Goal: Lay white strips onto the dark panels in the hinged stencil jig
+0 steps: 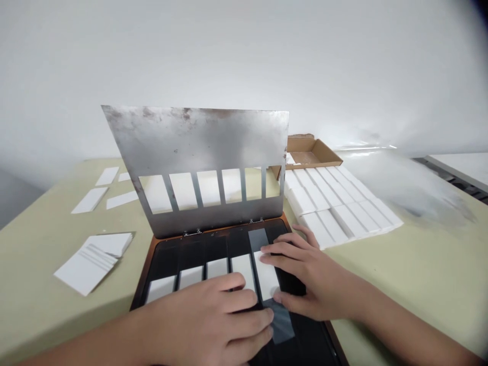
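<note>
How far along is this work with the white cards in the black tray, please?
Done: five white rectangular cards already lie in the black rectangular tray. In hand: the right hand has its fingers on the rightmost card, and the left hand lies over the card beside it. Remaining: a stack of white cards sits on the table, and the stained steel slotted plate stands raised on its hinges.

Five white rectangular cards lie side by side in separate lanes of a black tray, their near ends partly covered. A dark translucent film strip sits slightly tilted just below the rightmost card, and a second dark strip lies just beyond it.
</note>
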The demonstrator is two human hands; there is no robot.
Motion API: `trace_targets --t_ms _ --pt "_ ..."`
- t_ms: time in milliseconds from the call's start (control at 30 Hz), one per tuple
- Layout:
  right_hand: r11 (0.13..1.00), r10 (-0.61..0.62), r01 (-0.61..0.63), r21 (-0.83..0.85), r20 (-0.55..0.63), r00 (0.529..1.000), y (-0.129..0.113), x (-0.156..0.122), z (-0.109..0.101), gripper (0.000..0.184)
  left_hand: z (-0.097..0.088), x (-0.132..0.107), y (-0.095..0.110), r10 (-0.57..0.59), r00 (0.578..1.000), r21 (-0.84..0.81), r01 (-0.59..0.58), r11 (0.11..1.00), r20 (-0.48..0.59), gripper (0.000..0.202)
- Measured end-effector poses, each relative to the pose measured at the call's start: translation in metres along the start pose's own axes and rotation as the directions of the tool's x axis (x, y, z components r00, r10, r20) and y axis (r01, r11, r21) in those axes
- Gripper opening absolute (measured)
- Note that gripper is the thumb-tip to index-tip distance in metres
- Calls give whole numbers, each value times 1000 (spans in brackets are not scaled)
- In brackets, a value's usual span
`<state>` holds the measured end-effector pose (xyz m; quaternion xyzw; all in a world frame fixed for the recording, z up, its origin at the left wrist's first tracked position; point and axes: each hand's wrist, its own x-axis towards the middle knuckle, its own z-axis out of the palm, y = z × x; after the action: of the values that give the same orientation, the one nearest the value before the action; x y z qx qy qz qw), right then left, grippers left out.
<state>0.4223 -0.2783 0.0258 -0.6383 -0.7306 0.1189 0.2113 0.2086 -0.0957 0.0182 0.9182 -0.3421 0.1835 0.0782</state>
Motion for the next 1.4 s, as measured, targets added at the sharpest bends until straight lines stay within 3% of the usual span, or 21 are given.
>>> trace_targets --t_ms 933,1167,1400 --pt "1000 13 -13 1 28 1000 -1 -1 -6 49 -3 2 -1 -73 996 13 73 997 -48 40" --pt "999 -30 29 21 36 999 3 -2 -5 87 -4 2 -4 -162 986 -111 156 981 -41 38" --pt "1000 29 -29 7 41 999 0 1 0 55 -7 4 -7 -240 970 -107 234 966 -49 30"
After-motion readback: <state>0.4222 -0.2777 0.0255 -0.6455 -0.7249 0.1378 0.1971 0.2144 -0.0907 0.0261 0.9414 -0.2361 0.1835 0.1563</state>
